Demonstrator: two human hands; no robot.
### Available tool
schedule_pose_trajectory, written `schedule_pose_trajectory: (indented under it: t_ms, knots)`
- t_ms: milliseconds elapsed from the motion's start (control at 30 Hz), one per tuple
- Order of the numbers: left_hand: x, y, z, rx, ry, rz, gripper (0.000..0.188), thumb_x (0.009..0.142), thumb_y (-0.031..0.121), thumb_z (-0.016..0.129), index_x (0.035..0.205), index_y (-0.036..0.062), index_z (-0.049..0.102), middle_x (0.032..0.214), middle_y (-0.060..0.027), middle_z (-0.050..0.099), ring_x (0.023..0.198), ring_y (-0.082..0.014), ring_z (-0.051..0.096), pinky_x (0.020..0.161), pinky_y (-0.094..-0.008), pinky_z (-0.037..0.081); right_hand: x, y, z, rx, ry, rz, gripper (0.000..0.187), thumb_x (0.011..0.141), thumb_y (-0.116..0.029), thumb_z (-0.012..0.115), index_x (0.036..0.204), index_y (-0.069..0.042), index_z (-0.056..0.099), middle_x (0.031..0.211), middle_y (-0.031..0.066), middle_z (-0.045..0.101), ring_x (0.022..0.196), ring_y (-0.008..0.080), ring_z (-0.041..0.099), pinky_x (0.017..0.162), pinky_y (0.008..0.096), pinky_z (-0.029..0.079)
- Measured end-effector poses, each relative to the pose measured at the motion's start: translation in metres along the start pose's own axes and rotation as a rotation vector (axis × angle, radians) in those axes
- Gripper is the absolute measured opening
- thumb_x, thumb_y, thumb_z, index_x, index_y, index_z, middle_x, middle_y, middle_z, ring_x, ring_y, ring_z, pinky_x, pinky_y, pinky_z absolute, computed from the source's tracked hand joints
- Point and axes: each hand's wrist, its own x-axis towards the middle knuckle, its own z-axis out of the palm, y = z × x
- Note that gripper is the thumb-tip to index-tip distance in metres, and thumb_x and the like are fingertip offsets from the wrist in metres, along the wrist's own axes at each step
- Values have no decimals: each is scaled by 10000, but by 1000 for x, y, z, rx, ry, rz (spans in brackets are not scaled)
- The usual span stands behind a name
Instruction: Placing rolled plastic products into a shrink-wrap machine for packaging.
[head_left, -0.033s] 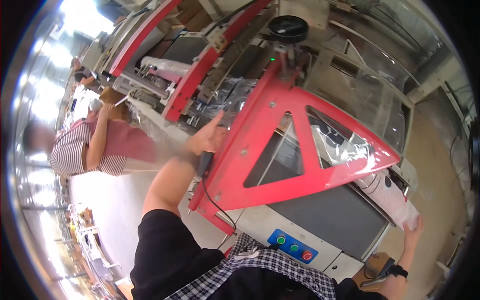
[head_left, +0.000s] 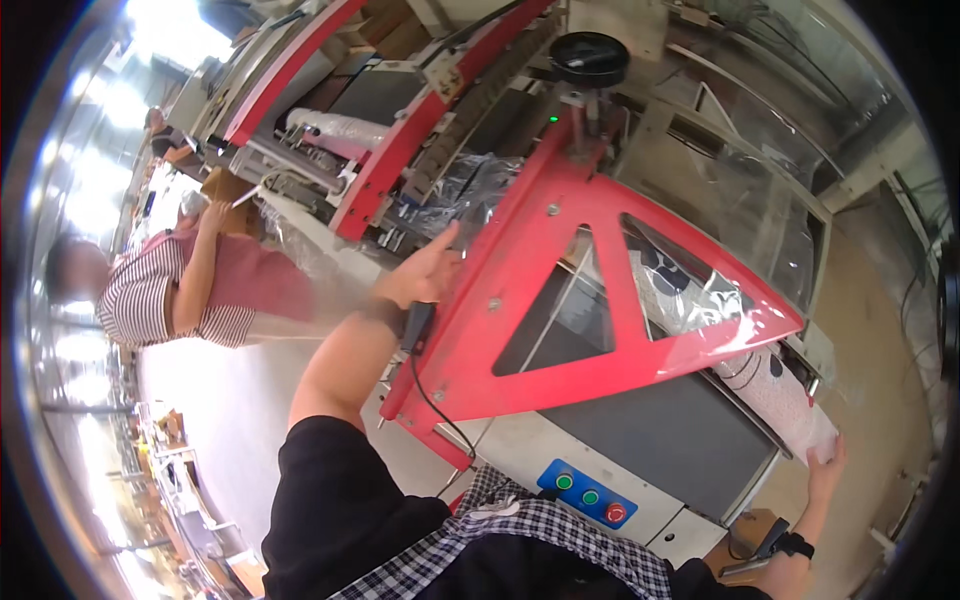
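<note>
My left hand reaches to the left edge of a red metal machine frame. One digit is stretched out towards crumpled clear film; the other fingers are partly hidden at the frame, and I see nothing held. At the far right, my right hand has its fingers round the outer end of a pale roll wrapped in clear film. This roll lies slantwise, running back under the frame, with dark markings visible through the frame's opening. A small black device with a cable sits at my left wrist.
A blue panel carries two green buttons and a red one near my body. Beside it lies a dark conveyor belt. A black handwheel tops the frame. Another wrapped roll rests behind. A person in stripes stands at left.
The view has shifted very slightly, so the machine sits a little further right. Both hands stay in nearly the same places.
</note>
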Motion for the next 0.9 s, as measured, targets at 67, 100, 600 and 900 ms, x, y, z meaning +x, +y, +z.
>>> schedule_pose_trajectory:
  t_ms: [67, 100, 600, 900]
  knots:
    - [-1, -10, 7, -107, 4, 54, 664, 857, 537, 484, 1209, -26, 489, 1236, -144, 529, 1111, -260, 523, 974, -410, 386, -1, -25, 2, 219, -60, 53, 646, 710, 46, 624, 1314, 4, 398, 1345, 165, 357, 1201, 277, 414, 998, 367, 351]
    - [-1, -12, 6, -198, -7, 98, 544, 887, 443, 513, 1194, -7, 506, 1215, -135, 546, 1096, -261, 533, 964, -410, 398, 0, -28, 3, 216, -63, 43, 646, 710, 46, 624, 1314, 4, 398, 1345, 165, 357, 1201, 277, 414, 998, 367, 351]
    - [-1, -17, -40, -340, 111, 119, 512, 878, 432, 524, 1165, 9, 496, 1187, -108, 543, 1037, -220, 547, 900, -359, 445, 8, -170, 42, 375, -346, 145, 607, 724, 115, 590, 1299, -33, 464, 1244, 107, 508, 759, 72, 533, 686, 193, 446]
    - [12, -28, -55, -170, 115, 179, 419, 890, 384, 536, 1107, 25, 530, 1082, -89, 590, 965, -208, 582, 844, -361, 484, 6, -235, 78, 644, -441, 59, 610, 740, 75, 615, 1315, -14, 430, 1240, 114, 502, 947, 128, 556, 811, 244, 457]
